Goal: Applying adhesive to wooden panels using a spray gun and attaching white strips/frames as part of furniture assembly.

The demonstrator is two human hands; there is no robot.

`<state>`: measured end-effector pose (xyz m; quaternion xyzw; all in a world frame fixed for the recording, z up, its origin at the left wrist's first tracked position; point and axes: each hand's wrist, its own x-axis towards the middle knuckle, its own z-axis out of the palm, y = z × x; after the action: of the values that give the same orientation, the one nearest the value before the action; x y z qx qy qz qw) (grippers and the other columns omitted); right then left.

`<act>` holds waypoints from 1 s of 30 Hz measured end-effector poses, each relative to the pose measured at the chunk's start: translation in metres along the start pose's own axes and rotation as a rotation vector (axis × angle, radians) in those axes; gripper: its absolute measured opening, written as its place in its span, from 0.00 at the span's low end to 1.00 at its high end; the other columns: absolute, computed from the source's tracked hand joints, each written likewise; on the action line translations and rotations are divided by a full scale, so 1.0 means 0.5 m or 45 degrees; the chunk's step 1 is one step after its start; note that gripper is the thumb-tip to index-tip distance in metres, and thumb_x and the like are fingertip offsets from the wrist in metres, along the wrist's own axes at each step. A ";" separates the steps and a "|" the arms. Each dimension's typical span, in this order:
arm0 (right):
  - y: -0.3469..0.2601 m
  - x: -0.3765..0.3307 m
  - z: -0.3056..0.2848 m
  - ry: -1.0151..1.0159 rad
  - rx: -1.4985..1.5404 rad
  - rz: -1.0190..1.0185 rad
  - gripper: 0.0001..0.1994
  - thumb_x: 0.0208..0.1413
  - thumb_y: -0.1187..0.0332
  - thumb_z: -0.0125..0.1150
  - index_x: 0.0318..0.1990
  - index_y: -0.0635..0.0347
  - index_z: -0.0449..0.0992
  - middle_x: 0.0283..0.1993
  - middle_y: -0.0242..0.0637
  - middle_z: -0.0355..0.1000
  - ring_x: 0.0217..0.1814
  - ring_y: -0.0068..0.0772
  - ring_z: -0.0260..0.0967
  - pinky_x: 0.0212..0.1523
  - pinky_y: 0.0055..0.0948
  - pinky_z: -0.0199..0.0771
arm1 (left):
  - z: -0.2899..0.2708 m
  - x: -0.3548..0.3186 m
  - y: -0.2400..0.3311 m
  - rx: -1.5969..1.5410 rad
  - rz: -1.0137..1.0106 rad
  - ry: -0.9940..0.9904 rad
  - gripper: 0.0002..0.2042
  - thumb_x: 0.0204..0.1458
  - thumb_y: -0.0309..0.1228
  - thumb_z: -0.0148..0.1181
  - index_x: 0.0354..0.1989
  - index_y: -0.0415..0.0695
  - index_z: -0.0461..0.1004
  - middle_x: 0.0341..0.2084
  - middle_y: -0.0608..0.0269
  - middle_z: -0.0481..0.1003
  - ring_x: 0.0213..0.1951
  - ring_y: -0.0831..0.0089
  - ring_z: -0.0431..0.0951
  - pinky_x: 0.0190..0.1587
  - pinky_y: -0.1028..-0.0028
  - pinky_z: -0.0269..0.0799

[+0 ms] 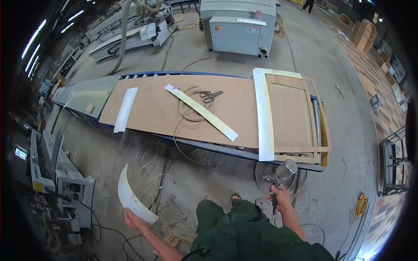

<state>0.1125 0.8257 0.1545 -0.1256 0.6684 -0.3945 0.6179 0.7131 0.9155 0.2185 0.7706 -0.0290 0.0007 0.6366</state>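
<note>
A curved white strip (pixel 131 198), bent like a crescent, hangs from my left hand (pixel 134 219), which grips its lower end. My right hand (pixel 280 198) is wrapped round the handle of a spray gun (pixel 285 171) with a silver cup on top. That gun is by the near right corner of a long roller table. On the table a brown board (pixel 152 111) lies flat. Across it rest a yellowish-white strip (pixel 202 113), a coil of thin brown edging (pixel 190 117) and black scissors (pixel 211 96). A white strip (pixel 126 108) lies farther left.
At the table's right end, a long white strip (pixel 264 117) lies beside a wooden frame (pixel 311 122). Loose cords (pixel 152 167) trail over the floor below the table. Grey machines (pixel 239 32) stand beyond it, and another machine (pixel 72 195) is at left.
</note>
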 end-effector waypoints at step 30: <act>0.059 -0.099 0.424 0.913 0.711 0.046 0.16 0.66 0.67 0.60 0.56 0.66 0.72 0.51 0.42 0.77 0.29 0.41 0.80 0.28 0.33 0.79 | 1.210 -0.200 -0.277 0.541 -1.176 -2.223 0.12 0.62 0.42 0.60 0.34 0.47 0.75 0.27 0.66 0.77 0.26 0.71 0.78 0.28 0.70 0.74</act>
<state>0.3281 0.7987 0.1864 0.2020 0.7104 -0.5672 0.3644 0.5978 0.3521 -0.0360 0.5348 -0.1830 -0.8050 0.1803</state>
